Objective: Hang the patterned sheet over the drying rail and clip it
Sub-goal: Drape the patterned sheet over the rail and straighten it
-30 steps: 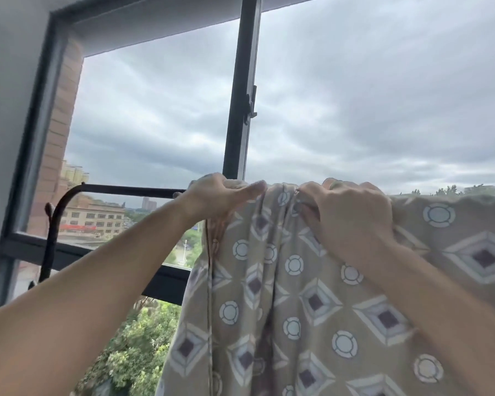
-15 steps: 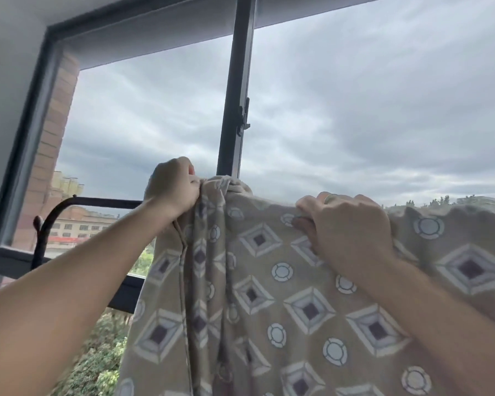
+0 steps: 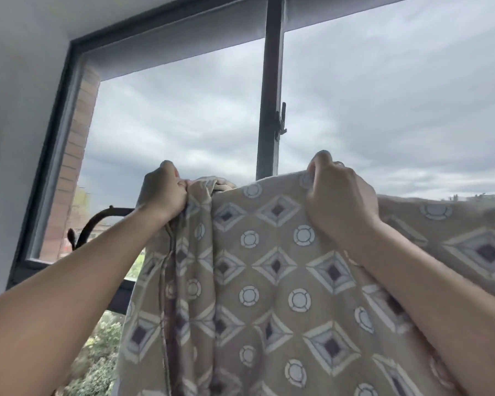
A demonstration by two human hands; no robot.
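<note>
Both hands are closed on the top edge of the patterned sheet. On the left, the left hand has its grip clenched around a bunched, gathered corner of the cloth, knuckles toward the camera, with folds of fabric falling straight down beneath it. To the right, the right hand pinches the upper hem between thumb and fingers, lifting that part slightly above the rest of the edge.

Between the two hands the sheet stretches fairly flat, beige with grey diamonds and pale rings, and it hangs down to the bottom of the view. Farther right, past the right wrist, the cloth runs on in a level line toward the right edge of the frame.

A dark metal drying rail shows only at the left, as a curved end piece just beside the left wrist; whether the sheet rests on it under the hands cannot be told, since the fabric hides it.

Beyond is a dark window frame with a latch, a brick wall at the far left, and treetops below.
</note>
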